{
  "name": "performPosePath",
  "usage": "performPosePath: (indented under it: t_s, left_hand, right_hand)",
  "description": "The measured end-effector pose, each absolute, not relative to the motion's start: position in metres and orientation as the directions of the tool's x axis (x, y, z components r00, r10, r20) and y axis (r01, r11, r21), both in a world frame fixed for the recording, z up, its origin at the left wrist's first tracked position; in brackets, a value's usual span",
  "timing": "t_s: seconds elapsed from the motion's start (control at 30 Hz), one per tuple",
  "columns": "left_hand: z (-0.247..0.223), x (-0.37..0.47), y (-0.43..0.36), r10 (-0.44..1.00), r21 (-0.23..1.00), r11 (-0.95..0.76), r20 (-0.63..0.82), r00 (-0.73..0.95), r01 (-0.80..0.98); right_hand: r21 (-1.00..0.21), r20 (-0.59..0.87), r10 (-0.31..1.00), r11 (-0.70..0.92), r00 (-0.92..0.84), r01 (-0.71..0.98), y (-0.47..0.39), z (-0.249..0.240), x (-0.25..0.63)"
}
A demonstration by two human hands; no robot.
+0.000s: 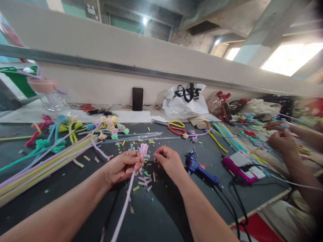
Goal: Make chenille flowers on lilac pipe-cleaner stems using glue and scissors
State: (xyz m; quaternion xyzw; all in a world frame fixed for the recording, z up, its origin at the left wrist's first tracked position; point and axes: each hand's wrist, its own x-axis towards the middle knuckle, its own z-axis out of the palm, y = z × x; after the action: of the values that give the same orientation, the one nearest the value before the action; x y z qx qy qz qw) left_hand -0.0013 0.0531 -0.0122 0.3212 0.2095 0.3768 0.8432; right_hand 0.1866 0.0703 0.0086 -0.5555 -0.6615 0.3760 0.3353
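My left hand [123, 165] pinches a long lilac pipe cleaner [126, 208] near its upper end. At that end a short pink-lilac tuft [144, 149] stands above my fingertips, and the stem's lower part runs down toward the front of the table. Just to the right, my right hand [168, 163] is closed, thumb and fingertips pressed together; whether anything lies between them is hidden. Beneath both hands, short cut pieces [145, 180] in lilac, green and yellow are scattered over the dark tabletop [161, 215].
A blue glue gun [202, 169] and a magenta power strip [242, 169] with cables lie to the right. Scissors [174, 126] rest behind. Pipe cleaner bundles [50, 168] lie left. A phone [137, 99] leans on the wall. Another person's hands [282, 137] work at far right.
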Motion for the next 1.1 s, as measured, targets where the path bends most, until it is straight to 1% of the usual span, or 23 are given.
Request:
performPosePath:
  t_s: [0.1,0.2,0.4,0.53,0.63,0.73,0.87,0.93,1.0,1.03,1.07,1.1]
  left_hand:
    - [-0.013,-0.001,0.053,0.761,0.697,0.519,-0.114,0.639,-0.495]
    - [-0.014,-0.001,0.053,0.766,0.715,0.512,-0.129,0.630,-0.476]
    - [-0.015,0.002,0.053,0.775,0.782,0.484,-0.174,0.608,-0.393]
    - [-0.016,0.004,0.053,0.761,0.798,0.486,-0.184,0.622,-0.357]
    - [-0.017,0.005,0.053,0.755,0.806,0.483,-0.185,0.629,-0.342]
    - [-0.018,0.006,0.053,0.753,0.804,0.477,-0.167,0.637,-0.353]
    - [-0.017,0.005,0.050,0.747,0.806,0.476,-0.160,0.645,-0.352]
    - [-0.017,0.004,0.050,0.748,0.813,0.471,-0.163,0.643,-0.342]
    - [-0.017,0.004,0.049,0.750,0.819,0.465,-0.162,0.641,-0.337]
    - [-0.017,0.003,0.050,0.748,0.819,0.465,-0.159,0.644,-0.337]
    - [-0.017,0.003,0.050,0.745,0.816,0.466,-0.155,0.649,-0.340]
    - [-0.017,0.003,0.050,0.740,0.814,0.470,-0.152,0.656,-0.342]
  right_hand:
    - [-0.820,0.008,0.979,0.123,-0.203,0.559,0.070,0.003,0.185]
    - [-0.803,0.027,0.976,0.150,-0.216,0.578,0.071,-0.001,0.184]
    - [-0.767,0.087,0.979,0.184,-0.185,0.614,0.075,-0.002,0.190]
    - [-0.727,0.093,0.967,0.228,-0.236,0.647,0.077,-0.007,0.194]
    - [-0.693,0.130,0.957,0.275,-0.259,0.666,0.076,-0.009,0.193]
    - [-0.658,0.195,0.957,0.289,-0.213,0.695,0.071,-0.001,0.191]
    - [-0.609,0.288,0.946,0.303,-0.152,0.733,0.059,0.032,0.199]
    - [-0.560,0.339,0.928,0.332,-0.156,0.759,0.052,0.052,0.216]
    - [-0.445,0.427,0.890,0.361,-0.160,0.819,0.049,0.064,0.241]
    - [-0.394,0.430,0.891,0.334,-0.150,0.857,0.048,0.067,0.256]
    - [-0.357,0.390,0.910,0.288,-0.138,0.888,0.048,0.065,0.272]
    - [-0.326,0.320,0.939,0.231,-0.123,0.917,0.048,0.061,0.287]
